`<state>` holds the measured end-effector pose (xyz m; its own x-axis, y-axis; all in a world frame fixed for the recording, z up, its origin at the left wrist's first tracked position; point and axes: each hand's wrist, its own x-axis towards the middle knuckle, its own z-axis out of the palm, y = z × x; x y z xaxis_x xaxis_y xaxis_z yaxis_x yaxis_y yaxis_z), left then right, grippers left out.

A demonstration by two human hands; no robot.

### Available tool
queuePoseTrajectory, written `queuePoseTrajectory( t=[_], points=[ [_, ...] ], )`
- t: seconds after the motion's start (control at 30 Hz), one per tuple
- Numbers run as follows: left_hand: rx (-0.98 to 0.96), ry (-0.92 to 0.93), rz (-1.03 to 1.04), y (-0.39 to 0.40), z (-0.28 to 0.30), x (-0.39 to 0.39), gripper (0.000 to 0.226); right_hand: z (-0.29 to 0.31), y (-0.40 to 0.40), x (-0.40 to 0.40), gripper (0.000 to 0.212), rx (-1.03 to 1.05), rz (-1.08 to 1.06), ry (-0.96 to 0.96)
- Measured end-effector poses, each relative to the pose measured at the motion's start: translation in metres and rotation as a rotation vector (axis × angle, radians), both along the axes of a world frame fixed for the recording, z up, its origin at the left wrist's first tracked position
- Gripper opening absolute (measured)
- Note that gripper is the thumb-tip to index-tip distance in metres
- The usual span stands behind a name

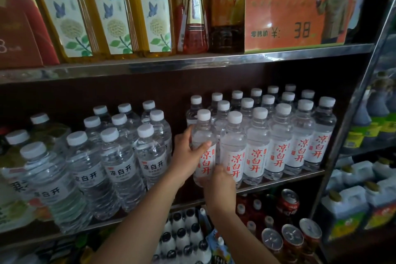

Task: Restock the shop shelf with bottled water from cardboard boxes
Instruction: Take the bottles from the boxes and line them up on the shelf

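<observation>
— Middle shelf [278, 181] is nearly full; where's the bottle [203, 148]?
— Front row's left end, at nine o'clock of its neighbours, left hand [186, 154] wrapped round it, right hand [218, 180] cupping its base, probably squaring the row.

Amber tea bottles [111, 13] and an orange price card [293, 21] sit above; red cans [288, 201] below.

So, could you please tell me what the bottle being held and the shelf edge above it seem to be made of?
Bottle: looks like clear glossy plastic, since you see through it, with a white matte cap. Shelf edge: probably polished metal, as it is silvery with streaky reflections.
</observation>
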<state>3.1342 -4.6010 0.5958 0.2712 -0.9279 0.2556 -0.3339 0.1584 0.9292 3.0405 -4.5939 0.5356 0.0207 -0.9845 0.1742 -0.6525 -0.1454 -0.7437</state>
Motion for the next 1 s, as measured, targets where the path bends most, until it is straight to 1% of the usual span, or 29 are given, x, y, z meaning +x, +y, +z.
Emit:
queuePoseTrajectory(
  t=[0.1,0.2,0.23,0.43,0.57,0.63,0.77,0.87,0.93,1.0],
  points=[
    [-0.001,0.009,0.002,-0.012,-0.002,0.004,0.054,0.001,-0.006,0.006,0.033,-0.013,-0.011,0.03],
    [-0.018,0.062,-0.008,-0.021,-0.003,0.007,0.053,0.0,-0.013,0.012,0.017,-0.037,-0.027,0.162],
    [-0.025,0.074,-0.011,-0.023,-0.003,0.008,0.053,-0.002,-0.015,0.014,0.016,-0.042,-0.032,0.192],
    [-0.078,0.12,-0.016,-0.032,-0.004,0.011,0.05,-0.002,-0.025,0.021,0.019,-0.05,-0.031,0.22],
    [-0.07,0.126,-0.016,-0.034,-0.005,0.01,0.052,0.0,-0.024,0.021,0.02,-0.037,-0.012,0.213],
    [-0.054,0.141,-0.017,-0.033,-0.004,0.011,0.054,0.0,-0.021,0.022,0.02,-0.031,-0.03,0.188],
    [0.004,0.123,-0.002,-0.026,0.002,0.01,0.062,-0.001,-0.013,0.021,0.024,0.034,-0.033,-0.02],
    [0.161,0.104,0.071,-0.019,0.002,0.008,0.078,-0.001,-0.005,0.017,0.035,0.094,0.044,-0.083],
    [0.257,0.058,0.134,-0.011,0.002,0.007,0.076,0.003,0.002,0.011,0.036,0.111,0.087,-0.088],
    [0.28,0.012,0.181,0.002,0.006,0.001,0.067,0.006,0.01,0.001,0.036,0.104,0.126,-0.067]
  ],
)
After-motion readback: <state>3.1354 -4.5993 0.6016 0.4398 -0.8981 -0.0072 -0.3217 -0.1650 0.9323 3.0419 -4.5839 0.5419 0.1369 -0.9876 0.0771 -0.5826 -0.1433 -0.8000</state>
